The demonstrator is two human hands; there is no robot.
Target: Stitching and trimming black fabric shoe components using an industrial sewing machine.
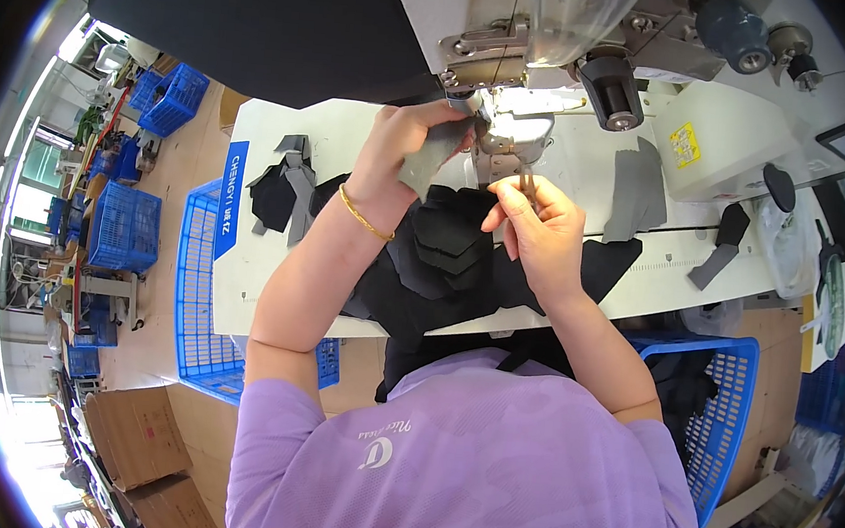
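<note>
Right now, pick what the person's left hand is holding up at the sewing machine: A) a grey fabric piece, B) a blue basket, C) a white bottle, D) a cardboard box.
A: the left hand pinches a grey fabric piece by the sewing machine head.
</note>
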